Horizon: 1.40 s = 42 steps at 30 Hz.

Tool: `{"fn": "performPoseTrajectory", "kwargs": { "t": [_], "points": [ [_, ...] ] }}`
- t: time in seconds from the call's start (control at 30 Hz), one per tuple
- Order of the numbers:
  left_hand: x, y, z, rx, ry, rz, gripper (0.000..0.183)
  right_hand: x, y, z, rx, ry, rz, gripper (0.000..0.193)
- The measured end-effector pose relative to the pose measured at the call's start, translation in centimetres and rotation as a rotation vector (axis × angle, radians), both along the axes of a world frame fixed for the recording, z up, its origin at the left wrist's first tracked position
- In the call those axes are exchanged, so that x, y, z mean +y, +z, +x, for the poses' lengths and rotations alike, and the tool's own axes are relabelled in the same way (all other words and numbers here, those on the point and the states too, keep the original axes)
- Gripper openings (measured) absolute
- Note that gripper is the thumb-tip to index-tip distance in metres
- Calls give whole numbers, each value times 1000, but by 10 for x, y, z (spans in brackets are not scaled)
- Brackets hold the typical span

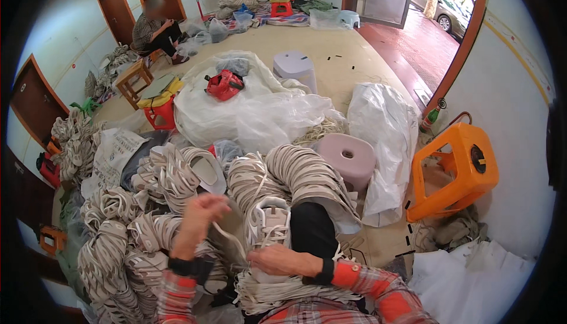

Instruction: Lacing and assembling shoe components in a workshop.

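Observation:
My left hand is raised at centre-left, its fingers pinched on a thin whitish strap or lace that runs down toward my lap. My right hand lies low at centre, gripping a pale shoe upper with laces threaded through it, resting against my black-trousered knee. Both forearms wear red plaid sleeves with black cuffs. Stacked rows of beige shoe uppers curve around my lap on every side.
An orange plastic stool lies tipped at right, a pink stool sits ahead, a grey one farther off. White plastic sacks hold a red object. Another person sits far left by wooden doors.

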<state>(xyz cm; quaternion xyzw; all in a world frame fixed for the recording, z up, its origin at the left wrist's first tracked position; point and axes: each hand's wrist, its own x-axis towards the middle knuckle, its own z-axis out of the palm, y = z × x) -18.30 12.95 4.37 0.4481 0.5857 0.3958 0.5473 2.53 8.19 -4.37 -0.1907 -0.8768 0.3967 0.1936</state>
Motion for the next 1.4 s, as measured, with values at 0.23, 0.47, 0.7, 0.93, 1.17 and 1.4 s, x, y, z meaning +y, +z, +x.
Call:
{"fn": "performPoseTrajectory", "kwargs": {
  "t": [0.23,0.47,0.7,0.93,1.17,1.4],
  "points": [
    [-16,-70,35,534,-192,130,18,37,-5,31,-136,-587,38,17],
    [-9,-58,47,892,-324,366,16,56,-22,20,-74,-504,202,19],
    [-7,-54,64,1215,-522,648,7,62,-23,14,74,-553,144,11],
    [-3,-75,26,454,-380,20,16,66,-41,6,134,-511,132,13],
    [2,-86,27,50,-266,-594,18,78,-42,14,10,-358,0,13],
    [-35,-49,35,-922,-1,-258,21,89,-24,111,-278,-759,438,13]
  ]
}}
